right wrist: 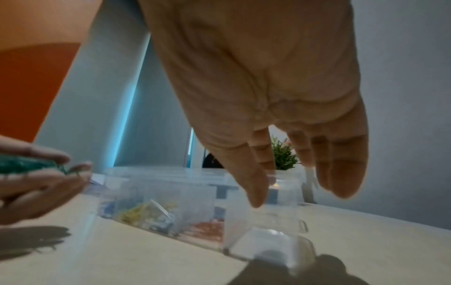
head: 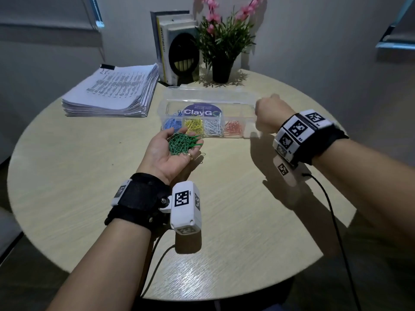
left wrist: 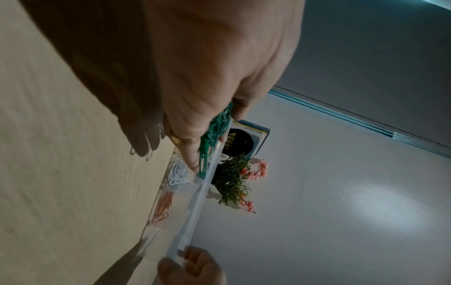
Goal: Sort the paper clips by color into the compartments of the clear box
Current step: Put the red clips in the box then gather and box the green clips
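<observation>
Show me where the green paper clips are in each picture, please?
Head view: the green paper clips lie heaped in the upturned left hand, left of middle, just in front of the clear box.
Left wrist view: green paper clips at the middle, seen edge-on along the fingers.
Right wrist view: green paper clips at the far left edge, blurred.
Shared landmark: the clear box, in all three views.

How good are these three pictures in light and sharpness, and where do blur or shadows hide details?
Head view: dim room, mostly sharp; the right hand is motion-blurred at the clear box, and both arms throw shadows on the table. Left wrist view: the left hand is dark on one side, the green paper clips a little soft. Right wrist view: blurred all over, box compartments smeared.
</observation>
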### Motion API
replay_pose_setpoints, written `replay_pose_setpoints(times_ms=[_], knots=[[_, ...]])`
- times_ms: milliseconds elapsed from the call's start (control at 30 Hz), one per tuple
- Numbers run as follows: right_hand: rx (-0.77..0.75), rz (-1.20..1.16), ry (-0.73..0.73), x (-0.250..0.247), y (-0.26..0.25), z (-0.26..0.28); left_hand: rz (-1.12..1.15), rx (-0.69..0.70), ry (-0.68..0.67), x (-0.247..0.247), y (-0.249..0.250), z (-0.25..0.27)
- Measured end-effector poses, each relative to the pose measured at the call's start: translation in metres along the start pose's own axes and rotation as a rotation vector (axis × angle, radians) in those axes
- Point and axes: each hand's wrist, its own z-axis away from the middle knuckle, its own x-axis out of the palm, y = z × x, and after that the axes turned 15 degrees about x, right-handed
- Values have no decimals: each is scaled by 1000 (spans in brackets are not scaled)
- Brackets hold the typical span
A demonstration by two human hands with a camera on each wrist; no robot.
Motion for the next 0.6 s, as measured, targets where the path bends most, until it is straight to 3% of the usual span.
replay_pose_setpoints(times_ms=[233, 600], knots=[[-83, -128, -2, 14, 20, -7, -47, 28, -87, 26, -1, -2], [-227, -91, 28, 10, 28, 42, -222, 18, -132, 101, -10, 6]])
